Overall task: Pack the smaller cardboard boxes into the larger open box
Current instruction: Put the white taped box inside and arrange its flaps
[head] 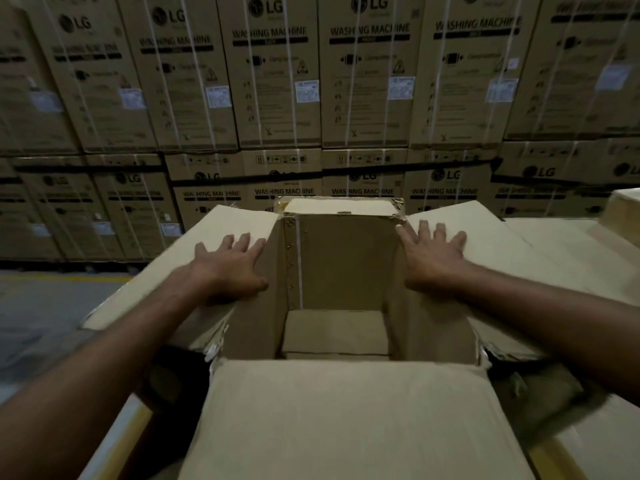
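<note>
A large open cardboard box (343, 258) stands right in front of me with all its flaps folded outward. My left hand (230, 263) lies flat with spread fingers on the left flap (166, 289). My right hand (431, 256) presses flat on the right flap (485, 233). Neither hand holds anything. Deep inside the box, a smaller cardboard box (336, 332) lies flat on the bottom. The near flap (346, 420) hangs toward me.
A wall of stacked LG washing machine cartons (277, 81) rises behind the box. More cardboard boxes (571, 244) lie at the right. Grey floor (45, 306) with a yellow line shows at the left.
</note>
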### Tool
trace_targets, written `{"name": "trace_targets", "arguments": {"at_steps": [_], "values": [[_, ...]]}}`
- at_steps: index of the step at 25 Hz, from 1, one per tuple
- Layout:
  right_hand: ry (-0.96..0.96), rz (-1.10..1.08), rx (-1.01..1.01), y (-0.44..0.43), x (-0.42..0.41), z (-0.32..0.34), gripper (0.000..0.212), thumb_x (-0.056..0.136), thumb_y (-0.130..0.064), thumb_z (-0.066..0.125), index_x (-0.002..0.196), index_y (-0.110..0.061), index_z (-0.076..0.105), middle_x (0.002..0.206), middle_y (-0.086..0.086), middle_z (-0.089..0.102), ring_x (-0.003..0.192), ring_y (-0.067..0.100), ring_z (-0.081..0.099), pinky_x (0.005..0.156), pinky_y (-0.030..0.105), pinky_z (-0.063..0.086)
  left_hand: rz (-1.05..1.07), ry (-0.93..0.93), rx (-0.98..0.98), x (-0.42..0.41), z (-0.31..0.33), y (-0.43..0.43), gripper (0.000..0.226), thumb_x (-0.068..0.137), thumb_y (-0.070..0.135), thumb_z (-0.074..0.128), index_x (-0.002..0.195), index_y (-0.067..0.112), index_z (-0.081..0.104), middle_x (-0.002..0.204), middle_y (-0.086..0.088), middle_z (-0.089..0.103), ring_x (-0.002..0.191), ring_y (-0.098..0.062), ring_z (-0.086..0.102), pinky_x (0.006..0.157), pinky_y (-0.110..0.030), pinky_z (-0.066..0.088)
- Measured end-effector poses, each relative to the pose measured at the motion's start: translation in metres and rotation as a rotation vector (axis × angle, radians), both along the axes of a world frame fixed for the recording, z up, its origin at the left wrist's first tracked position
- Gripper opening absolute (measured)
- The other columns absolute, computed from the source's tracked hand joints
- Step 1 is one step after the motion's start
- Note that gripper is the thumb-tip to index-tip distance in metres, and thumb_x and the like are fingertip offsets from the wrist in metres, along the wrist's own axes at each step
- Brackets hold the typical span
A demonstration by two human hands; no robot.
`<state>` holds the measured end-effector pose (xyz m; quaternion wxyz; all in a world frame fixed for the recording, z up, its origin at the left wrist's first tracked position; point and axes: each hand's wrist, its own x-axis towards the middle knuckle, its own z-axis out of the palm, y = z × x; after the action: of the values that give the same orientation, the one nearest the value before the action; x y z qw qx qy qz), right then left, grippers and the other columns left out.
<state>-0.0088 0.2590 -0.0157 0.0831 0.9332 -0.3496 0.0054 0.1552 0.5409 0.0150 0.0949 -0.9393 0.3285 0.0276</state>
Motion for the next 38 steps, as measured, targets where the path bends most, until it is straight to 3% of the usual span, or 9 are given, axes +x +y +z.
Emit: {"name": "trace_targets", "arguments": {"at_steps": [4, 9, 15, 17, 22, 26, 30, 34, 38], "values": [[0.02, -0.045, 0.011, 0.042, -0.062, 0.003, 0.099, 0.091, -0.048, 0.065, 0.164, -0.034, -0.001, 0.172, 0.015, 0.002, 0.157, 0.043, 0.002, 0.119, 0.072, 0.008, -0.009, -0.017, -0.028, -0.045, -0.011, 0.043, 0.079, 0.102, 0.055, 0.037, 0.162, 0.031, -0.01, 0.171, -0.002, -0.01, 0.158, -0.025, -0.006, 0.12, -0.066, 0.005], [-0.014, 0.016, -0.053, 0.073, -0.122, 0.0, 0.07, 0.094, -0.061, 0.052, 0.156, -0.035, 0.036, 0.17, 0.014, 0.016, 0.156, 0.038, 0.012, 0.122, 0.063, 0.014, -0.054, -0.074, -0.107, -0.065, -0.023, 0.076, 0.069, 0.106, 0.051, 0.028, 0.163, 0.031, -0.004, 0.171, 0.001, -0.005, 0.158, -0.02, -0.002, 0.123, -0.06, 0.003], [-0.39, 0.141, 0.188, 0.088, -0.136, 0.01, 0.058, 0.093, -0.072, 0.051, 0.128, -0.03, 0.069, 0.137, 0.002, 0.065, 0.131, 0.024, 0.054, 0.115, 0.05, 0.035, -0.11, 0.158, -0.075, -0.094, 0.002, 0.082, 0.081, 0.096, 0.073, 0.035, 0.162, 0.037, 0.007, 0.171, 0.004, -0.007, 0.157, -0.02, -0.007, 0.122, -0.06, -0.002], [-0.422, 0.242, 0.292, 0.099, -0.159, 0.008, 0.065, 0.091, -0.082, 0.041, 0.126, -0.035, 0.07, 0.136, -0.007, 0.066, 0.131, 0.017, 0.054, 0.119, 0.052, 0.028, -0.177, 0.273, -0.049, -0.123, 0.009, 0.095, 0.091, 0.08, 0.092, 0.016, 0.158, 0.044, 0.022, 0.171, 0.009, 0.001, 0.157, -0.018, -0.006, 0.121, -0.061, -0.001], [-0.366, 0.441, 0.192, 0.113, -0.204, -0.021, 0.069, 0.101, -0.07, 0.016, 0.128, -0.035, 0.069, 0.142, -0.012, 0.062, 0.148, 0.013, 0.034, 0.122, 0.044, 0.014, -0.106, 0.222, -0.266, -0.184, -0.009, 0.103, 0.058, 0.099, 0.063, 0.02, 0.148, 0.041, 0.043, 0.161, 0.009, 0.037, 0.157, -0.016, 0.003, 0.121, -0.058, 0.006], [-0.414, 0.481, 0.152, 0.113, -0.232, -0.026, 0.062, 0.104, -0.065, 0.023, 0.148, -0.032, 0.051, 0.155, -0.008, 0.05, 0.151, 0.016, 0.03, 0.127, 0.045, 0.009, -0.007, -0.019, -0.518, -0.243, -0.022, 0.09, 0.039, 0.107, 0.041, 0.042, 0.144, 0.035, 0.052, 0.156, 0.008, 0.047, 0.148, -0.017, 0.036, 0.119, -0.05, 0.024], [-0.385, 0.596, 0.137, 0.101, -0.277, -0.023, 0.062, 0.103, -0.065, 0.03, 0.155, -0.031, 0.041, 0.163, -0.005, 0.038, 0.154, 0.018, 0.023, 0.128, 0.047, 0.006, -0.004, -0.104, -0.736, -0.336, -0.042, 0.064, 0.035, 0.102, 0.04, 0.055, 0.134, 0.03, 0.065, 0.147, 0.008, 0.057, 0.128, -0.018, 0.057, 0.099, -0.037, 0.048], [-0.431, 0.664, 0.245, 0.087, -0.321, -0.023, 0.057, 0.1, -0.06, 0.048, 0.151, -0.034, 0.045, 0.164, -0.006, 0.036, 0.155, 0.017, 0.021, 0.127, 0.052, 0.012, 0.043, -0.176, -0.851, -0.412, -0.061, 0.037, 0.03, 0.102, 0.042, 0.054, 0.125, 0.03, 0.07, 0.135, 0.01, 0.065, 0.11, -0.009, 0.063, 0.083, -0.03, 0.052], [-0.537, 0.699, 0.348, 0.077, -0.371, -0.034, 0.05, 0.099, -0.055, 0.056, 0.145, -0.036, 0.052, 0.157, -0.011, 0.044, 0.149, 0.011, 0.03, 0.121, 0.043, 0.022, 0.07, -0.219, -0.928, -0.477, -0.066, 0.022, 0.026, 0.101, 0.042, 0.058, 0.121, 0.031, 0.071, 0.116, 0.014, 0.072, 0.087, 0.002, 0.055, 0.064, -0.011, 0.038]]}}
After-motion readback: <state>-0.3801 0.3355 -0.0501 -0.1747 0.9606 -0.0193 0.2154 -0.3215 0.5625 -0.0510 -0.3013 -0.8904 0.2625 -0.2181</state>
